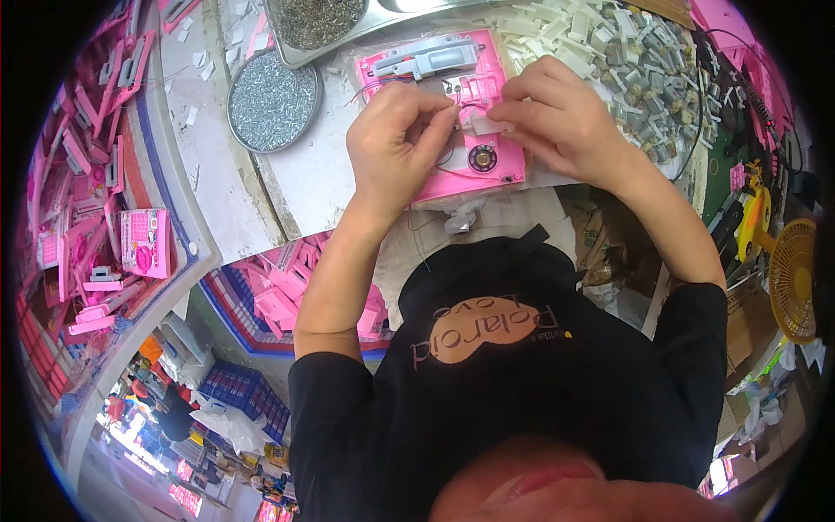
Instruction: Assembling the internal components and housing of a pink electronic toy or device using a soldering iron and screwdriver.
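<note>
A pink plastic toy housing point(474, 184) lies open on the bench in front of me, with a grey plastic part point(426, 59) along its far edge. A small round speaker point(482, 157) sits near its close right corner, and thin wires run inside. Over the middle of the housing, my left hand point(396, 139) is closed in a pinch; what its fingertips hold is too small to tell. Opposite it, my right hand point(570, 122) pinches a small whitish translucent plastic piece point(489, 127). Both hands' fingertips are close together.
Left of the housing stands a round dish of small silvery screws point(274, 100). A metal tray point(348, 36) with brownish small parts is at the back. White and grey plastic pieces point(648, 83) are heaped at right. Pink housings point(87, 209) pile up far left; a yellow fan point(791, 278) stands right.
</note>
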The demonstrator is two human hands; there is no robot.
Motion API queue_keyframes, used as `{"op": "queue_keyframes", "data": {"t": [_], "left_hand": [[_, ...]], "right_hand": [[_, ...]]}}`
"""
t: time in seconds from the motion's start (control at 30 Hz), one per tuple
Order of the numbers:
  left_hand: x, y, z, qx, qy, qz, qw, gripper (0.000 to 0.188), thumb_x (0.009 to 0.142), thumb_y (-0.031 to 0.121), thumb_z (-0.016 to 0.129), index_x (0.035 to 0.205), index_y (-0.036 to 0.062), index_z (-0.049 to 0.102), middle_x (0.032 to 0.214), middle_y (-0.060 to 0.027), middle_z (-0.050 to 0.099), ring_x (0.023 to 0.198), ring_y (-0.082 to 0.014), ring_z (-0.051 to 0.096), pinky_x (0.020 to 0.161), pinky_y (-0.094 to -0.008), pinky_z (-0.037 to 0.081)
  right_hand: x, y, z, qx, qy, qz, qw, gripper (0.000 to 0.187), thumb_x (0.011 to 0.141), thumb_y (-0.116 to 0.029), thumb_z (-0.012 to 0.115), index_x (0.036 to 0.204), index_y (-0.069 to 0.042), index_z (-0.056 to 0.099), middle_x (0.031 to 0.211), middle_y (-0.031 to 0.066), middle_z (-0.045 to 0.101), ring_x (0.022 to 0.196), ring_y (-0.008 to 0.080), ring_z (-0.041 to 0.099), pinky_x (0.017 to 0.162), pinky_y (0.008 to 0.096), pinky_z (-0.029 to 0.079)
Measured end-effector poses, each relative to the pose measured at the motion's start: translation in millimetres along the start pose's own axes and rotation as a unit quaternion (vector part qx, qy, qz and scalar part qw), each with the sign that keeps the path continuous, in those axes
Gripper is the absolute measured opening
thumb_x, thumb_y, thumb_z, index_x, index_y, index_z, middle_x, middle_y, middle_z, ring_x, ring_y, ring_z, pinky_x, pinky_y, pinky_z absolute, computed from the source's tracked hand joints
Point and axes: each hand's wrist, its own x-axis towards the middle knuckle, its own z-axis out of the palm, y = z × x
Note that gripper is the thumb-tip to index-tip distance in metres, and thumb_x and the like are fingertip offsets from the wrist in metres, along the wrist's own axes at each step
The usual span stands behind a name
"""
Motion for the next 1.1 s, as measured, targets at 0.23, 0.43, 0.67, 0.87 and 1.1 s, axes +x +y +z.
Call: {"op": "queue_keyframes", "data": {"t": [0.23,0.43,0.67,0.87,1.1], "left_hand": [[0.9,2.8,0.2,-0.016,0.000,-0.018,1.000,0.008,0.081,0.003,0.079,0.086,0.0048,0.072,0.077,-0.0039,0.064,0.059,-0.0122,0.055,0.053,-0.0257,0.044],[0.9,10.2,-7.4,-0.013,-0.033,-0.025,0.999,0.015,0.083,-0.001,0.076,0.096,0.0013,0.071,0.090,-0.0064,0.065,0.062,-0.0099,0.051,0.055,-0.0235,0.042],[0.6,36.4,-5.1,-0.025,-0.053,0.047,0.997,0.022,0.083,-0.006,0.072,0.104,0.0009,0.069,0.092,-0.0108,0.066,0.068,-0.0144,0.057,0.058,-0.0246,0.046],[32.9,73.6,18.7,-0.082,-0.171,-0.067,0.980,0.012,0.090,0.007,0.073,0.098,-0.0004,0.070,0.081,-0.0085,0.066,0.066,-0.0146,0.061,0.054,-0.0278,0.046],[72.5,83.2,37.7,-0.140,-0.361,-0.181,0.904,0.023,0.099,0.022,0.068,0.089,0.0013,0.067,0.069,0.0029,0.061,0.064,-0.0056,0.054,0.056,-0.0225,0.042]], "right_hand": [[-3.1,-1.2,14.0,0.008,-0.010,0.083,0.996,0.017,0.079,-0.011,0.074,0.095,-0.005,0.070,0.095,0.0095,0.063,0.095,0.0302,0.060,0.080,0.0421,0.051],[-11.4,-11.1,-8.1,0.015,0.018,0.110,0.994,0.026,0.078,-0.018,0.078,0.100,-0.007,0.069,0.108,0.0085,0.064,0.103,0.0300,0.058,0.088,0.0426,0.048],[-63.6,28.5,-80.9,-0.377,0.010,0.324,0.868,0.038,0.072,-0.031,0.082,0.101,-0.009,0.070,0.112,0.0072,0.062,0.106,0.0323,0.055,0.091,0.0459,0.044],[-58.4,19.3,-92.5,-0.283,0.066,0.263,0.920,0.043,0.072,-0.031,0.082,0.103,-0.007,0.067,0.110,0.0096,0.062,0.107,0.0332,0.053,0.093,0.0454,0.044],[-36.0,-28.4,-71.6,0.036,0.084,0.230,0.969,0.041,0.079,-0.018,0.083,0.113,-0.005,0.063,0.081,0.0051,0.067,0.073,0.0219,0.065,0.076,0.0347,0.051]]}}
